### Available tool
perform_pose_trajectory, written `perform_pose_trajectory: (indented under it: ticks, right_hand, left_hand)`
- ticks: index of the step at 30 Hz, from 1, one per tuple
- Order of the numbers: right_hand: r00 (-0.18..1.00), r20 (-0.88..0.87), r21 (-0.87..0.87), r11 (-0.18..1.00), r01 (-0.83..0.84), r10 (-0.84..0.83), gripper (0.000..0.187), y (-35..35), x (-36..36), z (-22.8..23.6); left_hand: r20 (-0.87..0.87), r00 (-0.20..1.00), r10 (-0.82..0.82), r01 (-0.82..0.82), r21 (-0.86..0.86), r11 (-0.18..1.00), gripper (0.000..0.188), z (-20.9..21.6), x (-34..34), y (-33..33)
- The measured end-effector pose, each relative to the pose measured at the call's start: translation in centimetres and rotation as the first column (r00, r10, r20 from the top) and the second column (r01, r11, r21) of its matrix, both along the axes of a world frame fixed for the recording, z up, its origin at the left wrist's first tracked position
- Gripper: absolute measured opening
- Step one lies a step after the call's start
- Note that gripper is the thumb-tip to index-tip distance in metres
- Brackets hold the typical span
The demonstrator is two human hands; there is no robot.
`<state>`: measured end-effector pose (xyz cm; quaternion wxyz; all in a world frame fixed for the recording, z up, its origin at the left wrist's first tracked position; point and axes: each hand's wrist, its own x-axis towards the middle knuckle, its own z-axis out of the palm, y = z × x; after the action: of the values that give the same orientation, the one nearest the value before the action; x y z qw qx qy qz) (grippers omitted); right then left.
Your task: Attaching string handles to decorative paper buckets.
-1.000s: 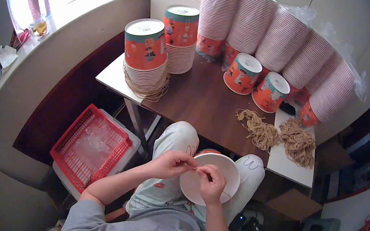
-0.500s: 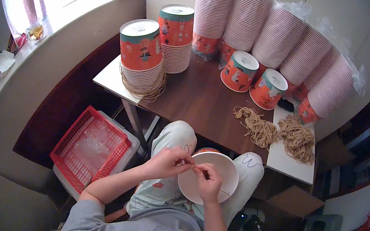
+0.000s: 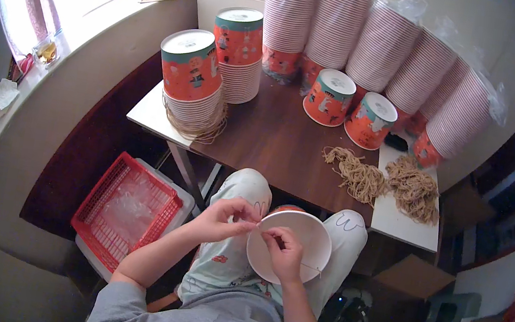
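Note:
A paper bucket (image 3: pixel 317 246), white inside, rests between my knees with its mouth facing up. A thin cord (image 3: pixel 312 267) crosses its inside on the right and ends in a small knot or end at the rim. My left hand (image 3: pixel 226 219) is at the bucket's left rim, thumb and fingertips drawn together there. Over the bucket's mouth, my right hand (image 3: pixel 284 253) pinches with thumb and forefinger; the cord runs out from beneath it. What lies right between the fingertips is too small to make out.
Ahead is a brown table (image 3: pixel 267 142) with tall cup stacks (image 3: pixel 287 17), two upturned orange buckets (image 3: pixel 329 98) and bundles of tan cord (image 3: pixel 362 178). Two bucket stacks (image 3: pixel 191 76) stand at its left, the nearer ringed with cord. A red basket (image 3: pixel 129 208) sits at lower left.
My hands have moved apart: the left went to the bucket's left rim, the right drew slightly left and down. The view has shifted a little.

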<state>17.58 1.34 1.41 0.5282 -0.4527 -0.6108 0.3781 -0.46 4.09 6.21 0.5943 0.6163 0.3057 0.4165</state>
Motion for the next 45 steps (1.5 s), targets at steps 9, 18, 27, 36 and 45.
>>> perform_pose_trajectory:
  ticks: [9, 18, 27, 36, 45]
  right_hand:
    - [1.0, 0.022, 0.121, 0.993, -0.014, 0.011, 0.004, -0.9, 0.7, 0.8]
    - [1.0, 0.006, 0.106, 0.994, -0.026, 0.026, 0.007, -1.7, 0.4, 0.1]
    - [0.994, 0.11, 0.099, 0.995, -0.026, 0.016, 0.007, -2.1, 0.4, 0.7]
    - [0.995, 0.096, 0.1, 0.995, -0.008, -0.002, 0.007, -2.2, 0.3, 0.3]
    - [0.991, 0.132, 0.154, 0.988, -0.004, -0.017, 0.007, -2.4, 0.4, 0.7]
  left_hand:
    - [-0.369, 0.922, 0.117, 0.008, 0.32, 0.947, 0.019, 0.9, -0.8, -2.2]
    - [-0.451, 0.881, 0.143, -0.083, 0.15, 0.985, 0.013, 0.0, 1.2, -3.6]
    - [-0.402, 0.897, 0.183, -0.097, 0.227, 0.969, 0.009, -0.7, 1.1, -3.6]
    - [-0.379, 0.901, 0.211, -0.128, 0.232, 0.964, 0.011, -0.6, 1.4, -3.6]
    - [-0.437, 0.863, 0.252, -0.121, 0.306, 0.944, 0.012, -0.5, 1.4, -3.5]
